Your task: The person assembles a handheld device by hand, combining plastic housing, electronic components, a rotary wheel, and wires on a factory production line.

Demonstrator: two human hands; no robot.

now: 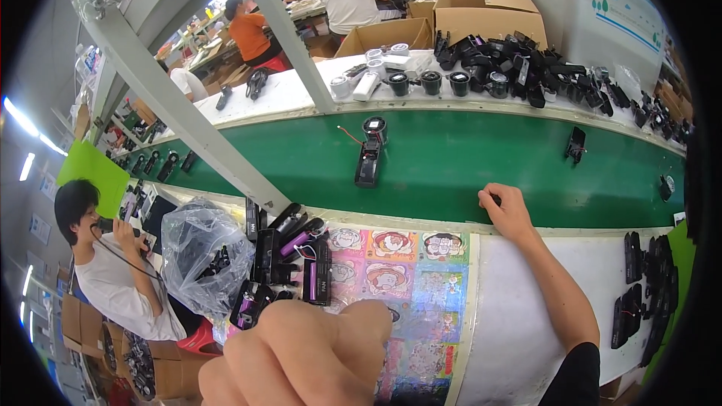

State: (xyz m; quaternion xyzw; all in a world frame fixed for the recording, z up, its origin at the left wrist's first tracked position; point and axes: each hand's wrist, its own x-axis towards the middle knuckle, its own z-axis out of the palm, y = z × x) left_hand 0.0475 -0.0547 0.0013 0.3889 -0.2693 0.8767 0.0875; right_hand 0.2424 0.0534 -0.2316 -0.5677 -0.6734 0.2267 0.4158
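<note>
My left hand (301,349) looms large at the bottom, close to the camera, its fingers curled. A small dark spot shows by its fingertips; whatever it grips is too small to name. My right hand (508,210) is closed at the near edge of the green conveyor belt (466,158), with a bit of something dark between thumb and fingers. Beyond my left hand lie several black handheld-fan housings (322,274), some with purple battery cells (295,243) and wires. A black fan assembly (368,162) with a round head and a red wire rests on the belt.
A colourful cartoon mat (387,278) covers the near bench. A clear plastic bag (203,248) lies left; black parts (632,316) line the right. Past the belt sit piled black parts (519,64) and cardboard boxes (489,11). A co-worker (113,271) sits left. A grey post (188,116) crosses the belt.
</note>
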